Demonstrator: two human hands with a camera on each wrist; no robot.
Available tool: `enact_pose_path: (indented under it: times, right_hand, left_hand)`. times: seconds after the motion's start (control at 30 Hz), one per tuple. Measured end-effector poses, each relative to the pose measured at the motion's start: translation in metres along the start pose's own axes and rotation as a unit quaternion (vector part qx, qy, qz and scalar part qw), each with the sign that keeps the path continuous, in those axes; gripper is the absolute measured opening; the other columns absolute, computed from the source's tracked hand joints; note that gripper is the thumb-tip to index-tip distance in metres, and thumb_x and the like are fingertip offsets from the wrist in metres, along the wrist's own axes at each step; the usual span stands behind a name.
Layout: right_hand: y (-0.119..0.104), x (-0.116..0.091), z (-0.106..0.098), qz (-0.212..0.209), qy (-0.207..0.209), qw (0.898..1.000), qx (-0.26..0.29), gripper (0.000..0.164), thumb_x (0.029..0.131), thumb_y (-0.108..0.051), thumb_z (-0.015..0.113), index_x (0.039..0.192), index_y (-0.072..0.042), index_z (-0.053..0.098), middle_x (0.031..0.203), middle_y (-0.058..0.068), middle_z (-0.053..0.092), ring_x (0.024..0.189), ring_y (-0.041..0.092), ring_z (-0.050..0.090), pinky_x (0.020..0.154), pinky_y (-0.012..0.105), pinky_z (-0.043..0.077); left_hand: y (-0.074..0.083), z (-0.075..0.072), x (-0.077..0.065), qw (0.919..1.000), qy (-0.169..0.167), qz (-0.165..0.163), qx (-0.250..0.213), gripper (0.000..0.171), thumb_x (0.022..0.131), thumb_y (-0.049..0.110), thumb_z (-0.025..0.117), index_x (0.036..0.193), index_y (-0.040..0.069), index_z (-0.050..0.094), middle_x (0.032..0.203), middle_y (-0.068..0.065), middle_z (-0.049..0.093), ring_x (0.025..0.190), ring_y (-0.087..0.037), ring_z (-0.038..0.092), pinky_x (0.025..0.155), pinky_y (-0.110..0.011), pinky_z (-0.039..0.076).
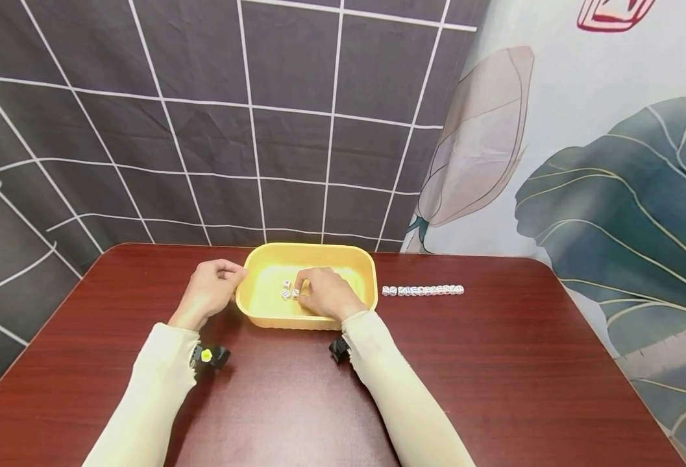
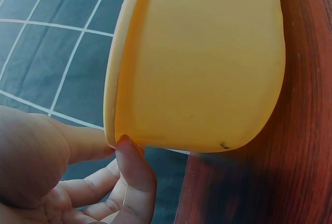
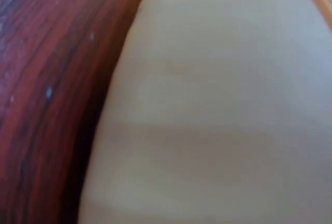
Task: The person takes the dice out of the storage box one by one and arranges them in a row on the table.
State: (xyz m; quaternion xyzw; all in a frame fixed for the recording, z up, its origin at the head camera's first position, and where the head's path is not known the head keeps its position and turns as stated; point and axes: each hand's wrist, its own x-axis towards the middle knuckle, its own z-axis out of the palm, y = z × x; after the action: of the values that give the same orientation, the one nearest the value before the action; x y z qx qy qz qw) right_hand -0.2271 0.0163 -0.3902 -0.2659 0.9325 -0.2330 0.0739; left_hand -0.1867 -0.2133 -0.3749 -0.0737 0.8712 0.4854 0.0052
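A yellow plastic basin (image 1: 367, 272) stands near the table's back edge. My left hand (image 1: 209, 292) pinches its left rim between thumb and forefinger; the left wrist view shows the thumb (image 2: 136, 175) at the rim's corner, with the other fingers curled below. Inside the basin, my right hand (image 1: 328, 293) reaches down with curled fingers, its thumb and forefinger on either side of a white die (image 1: 296, 294). Two more dice, one nearer (image 1: 286, 294) and one farther back (image 1: 287, 284), lie just left of it. Only the basin's outer wall (image 3: 207, 99) and table show in the right wrist view.
To the right of the basin, several white dice (image 1: 424, 290) stand in a straight row on the red-brown wooden table (image 1: 494, 363). A dark cloth with a white grid (image 1: 202, 136) hangs behind, beside a leaf-patterned curtain (image 1: 611, 194).
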Motion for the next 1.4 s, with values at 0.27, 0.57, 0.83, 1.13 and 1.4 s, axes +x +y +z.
enact_pose_path:
  times: [0.27, 0.57, 0.83, 1.13, 1.4]
  right_hand:
    - [0.001, -0.004, -0.007, -0.001, 0.004, 1.000, 0.022, 0.008, 0.091, -0.016, 0.072, 0.098, -0.015, 0.073, 0.064, -0.004, 0.050, 0.060, 0.011, 0.047, 0.053, 0.024, 0.037]
    - [0.003, -0.009, -0.020, -0.020, -0.012, 1.000, 0.020, 0.010, 0.090, -0.020, 0.073, 0.099, -0.016, 0.072, 0.065, -0.005, 0.047, 0.060, 0.009, 0.044, 0.054, 0.023, 0.035]
    - [0.008, -0.013, -0.034, -0.031, -0.003, 0.999, 0.024, 0.012, 0.089, -0.018, 0.074, 0.100, -0.015, 0.071, 0.066, -0.003, 0.044, 0.062, 0.011, 0.041, 0.057, 0.024, 0.032]
    - [0.015, -0.016, -0.045, -0.045, 0.002, 0.999, 0.023, 0.011, 0.090, -0.017, 0.073, 0.100, -0.014, 0.070, 0.068, -0.002, 0.044, 0.063, 0.010, 0.041, 0.060, 0.023, 0.033]
    - [0.023, -0.021, -0.057, -0.055, 0.028, 0.998, 0.018, 0.009, 0.088, -0.017, 0.074, 0.097, -0.016, 0.071, 0.069, -0.004, 0.044, 0.066, 0.011, 0.043, 0.064, 0.024, 0.036]
  left_hand:
    - [-0.001, 0.000, 0.000, 1.0000, 0.000, 0.002, -0.001, 0.028, 0.101, 0.014, 0.060, 0.117, -0.009, 0.067, 0.100, -0.022, 0.072, 0.064, -0.010, 0.062, 0.061, -0.020, 0.055]
    - [0.000, 0.000, 0.000, 1.0000, 0.001, 0.002, -0.003, 0.028, 0.101, 0.013, 0.059, 0.116, -0.009, 0.067, 0.099, -0.021, 0.071, 0.064, -0.010, 0.062, 0.061, -0.021, 0.055]
    - [0.000, 0.000, 0.000, 1.0000, 0.002, 0.001, -0.003, 0.028, 0.100, 0.013, 0.059, 0.117, -0.009, 0.066, 0.102, -0.025, 0.071, 0.064, -0.010, 0.062, 0.061, -0.021, 0.055]
    - [0.001, 0.000, -0.001, 1.0000, 0.003, 0.000, -0.001, 0.028, 0.101, 0.013, 0.058, 0.117, -0.008, 0.067, 0.103, -0.025, 0.071, 0.065, -0.010, 0.062, 0.062, -0.020, 0.055]
    - [-0.001, 0.000, 0.000, 1.0000, 0.004, 0.002, -0.001, 0.028, 0.100, 0.013, 0.059, 0.116, -0.009, 0.067, 0.097, -0.019, 0.072, 0.065, -0.009, 0.062, 0.062, -0.020, 0.055]
